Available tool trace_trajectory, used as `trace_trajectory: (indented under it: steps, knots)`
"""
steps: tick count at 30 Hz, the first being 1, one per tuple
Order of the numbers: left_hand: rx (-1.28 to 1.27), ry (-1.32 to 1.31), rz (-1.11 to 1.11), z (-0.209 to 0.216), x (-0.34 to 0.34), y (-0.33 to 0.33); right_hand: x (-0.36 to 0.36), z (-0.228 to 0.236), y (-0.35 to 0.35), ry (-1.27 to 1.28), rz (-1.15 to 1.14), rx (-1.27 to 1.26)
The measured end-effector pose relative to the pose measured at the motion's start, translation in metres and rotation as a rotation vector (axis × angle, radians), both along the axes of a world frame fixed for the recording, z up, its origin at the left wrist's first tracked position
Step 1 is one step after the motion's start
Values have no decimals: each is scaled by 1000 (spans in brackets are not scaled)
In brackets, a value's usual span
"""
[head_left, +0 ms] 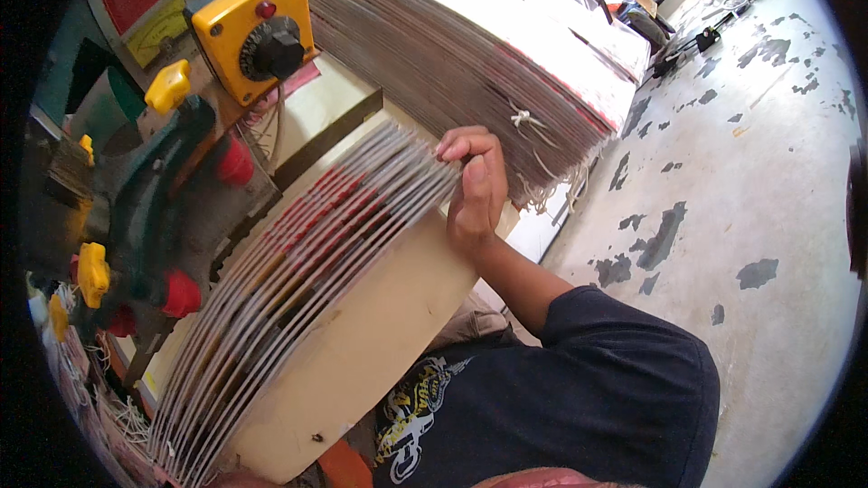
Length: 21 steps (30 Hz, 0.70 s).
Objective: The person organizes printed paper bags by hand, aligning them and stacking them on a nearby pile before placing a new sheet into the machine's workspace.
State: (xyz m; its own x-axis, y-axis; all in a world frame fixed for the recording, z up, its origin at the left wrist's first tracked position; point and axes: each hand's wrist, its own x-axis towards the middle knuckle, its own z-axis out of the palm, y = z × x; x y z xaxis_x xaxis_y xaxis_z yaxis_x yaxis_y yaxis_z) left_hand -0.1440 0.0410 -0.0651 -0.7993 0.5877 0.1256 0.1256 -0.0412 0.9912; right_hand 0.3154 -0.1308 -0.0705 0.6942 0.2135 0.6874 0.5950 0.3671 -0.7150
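My right hand (479, 183) is closed at the upper right end of a fanned stack of thin printed sheets (316, 244). Its thumb and curled fingers grip the sheet ends. Spread apart in a curve, the sheets stand on edge, grey with red patches along them. They rest on a cream work surface (362, 330). At the lower left, the other end of the stack runs to the rim of the picture. My left hand does not show there; an orange patch (344, 464) by my shirt is too cut off to make out.
A green machine (136, 190) with yellow knobs and red cylinders stands left of the sheets. Above it is a yellow control box (253, 32) with a black dial. Behind my hand rises a tall stack of sheets (470, 63) with white string. Peeling grey floor lies right.
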Motion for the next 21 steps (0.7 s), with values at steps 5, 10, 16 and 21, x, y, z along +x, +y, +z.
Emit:
trace_trajectory:
  steps: [5,10,16,21]
  knots:
    - [108,23,31,-35,-41,19,-2,0,1,17,12,14]
    - [170,89,97,-32,-34,18,-3,1,1,34,-4,20]
    - [239,81,76,-35,-30,17,-2,1,0,20,-11,6]
    - [294,49,80,-38,-32,19,-1,2,1,25,0,13]
